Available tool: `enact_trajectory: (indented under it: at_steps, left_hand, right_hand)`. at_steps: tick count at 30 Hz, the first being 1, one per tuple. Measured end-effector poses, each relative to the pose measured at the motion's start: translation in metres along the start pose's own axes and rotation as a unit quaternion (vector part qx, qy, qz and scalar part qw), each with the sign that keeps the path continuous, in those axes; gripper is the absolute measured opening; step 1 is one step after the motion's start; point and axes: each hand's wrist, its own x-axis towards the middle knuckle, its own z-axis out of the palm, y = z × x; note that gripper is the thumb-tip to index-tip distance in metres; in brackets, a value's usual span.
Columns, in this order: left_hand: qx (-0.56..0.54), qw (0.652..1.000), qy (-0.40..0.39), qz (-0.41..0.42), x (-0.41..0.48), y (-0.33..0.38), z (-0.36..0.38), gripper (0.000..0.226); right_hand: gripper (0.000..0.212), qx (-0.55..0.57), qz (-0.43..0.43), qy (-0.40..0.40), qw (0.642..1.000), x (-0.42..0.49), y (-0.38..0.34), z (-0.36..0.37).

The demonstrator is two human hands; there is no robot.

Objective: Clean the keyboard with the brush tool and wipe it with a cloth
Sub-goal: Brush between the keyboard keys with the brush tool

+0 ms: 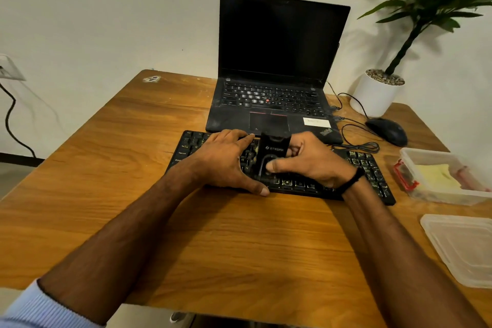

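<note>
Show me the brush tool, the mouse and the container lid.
brush tool (273, 150), head view, black body near the logo.
mouse (387, 130), head view, top of its shell.
container lid (463, 245), head view, middle of the clear panel.

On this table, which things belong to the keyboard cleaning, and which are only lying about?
For the job: keyboard, brush tool in the right hand, left hand resting on the keyboard, yellow cloth in the container.
Lying about: laptop, mouse, potted plant, lid.
</note>
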Motion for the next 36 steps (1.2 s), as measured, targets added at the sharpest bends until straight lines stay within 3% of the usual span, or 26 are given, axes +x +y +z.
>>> enact_trajectory:
  at_steps: [2,5,6,10,14,18,22,26,29,33,36]
  left_hand:
    - [-0.004,1.000,0.006,0.003,0.000,-0.001,0.000,0.135]
    - [-0.005,1.000,-0.001,-0.001,0.000,-0.001,0.001,0.138]
    - [-0.006,1.000,-0.003,-0.001,0.000,-0.001,0.000,0.139]
    - [-0.005,1.000,-0.004,0.001,-0.001,-0.001,-0.001,0.137]
    - [-0.003,1.000,-0.005,0.000,-0.002,0.000,-0.001,0.138]
    - [-0.005,1.000,-0.007,-0.001,-0.002,0.000,-0.002,0.136]
    - [0.000,1.000,-0.006,-0.003,-0.001,-0.001,-0.002,0.137]
    - [-0.003,1.000,-0.004,-0.006,-0.001,-0.002,-0.001,0.138]
    - [-0.001,1.000,-0.006,-0.006,0.000,-0.002,-0.002,0.139]
    - [-0.008,1.000,-0.005,-0.009,-0.001,-0.002,-0.002,0.137]
    - [-0.008,1.000,-0.006,-0.010,0.000,-0.003,-0.001,0.139]
  right_hand:
    - [0.034,-0.002,-0.007,-0.029,1.000,0.000,0.001,0.004]
    - [0.028,-0.091,-0.028,0.132,0.987,0.008,0.001,0.002]
    - [0.029,-0.091,-0.024,0.135,0.986,0.008,0.002,-0.002]
    - [0.043,-0.006,-0.009,-0.076,0.997,-0.006,-0.003,-0.009]
    - [0.032,0.005,-0.007,0.027,1.000,-0.005,-0.004,-0.015]
    - [0.034,-0.014,0.004,-0.095,0.995,-0.013,-0.006,-0.019]
    - [0.032,-0.009,-0.006,-0.028,1.000,-0.010,-0.006,-0.021]
    - [0.028,-0.022,-0.005,-0.101,0.995,-0.014,-0.006,-0.021]
    - [0.028,-0.028,-0.013,-0.023,0.999,-0.012,-0.006,-0.023]
    - [0.028,-0.048,-0.008,-0.098,0.994,-0.015,-0.006,-0.023]
    - [0.026,-0.034,-0.002,-0.037,0.999,-0.014,-0.003,-0.030]
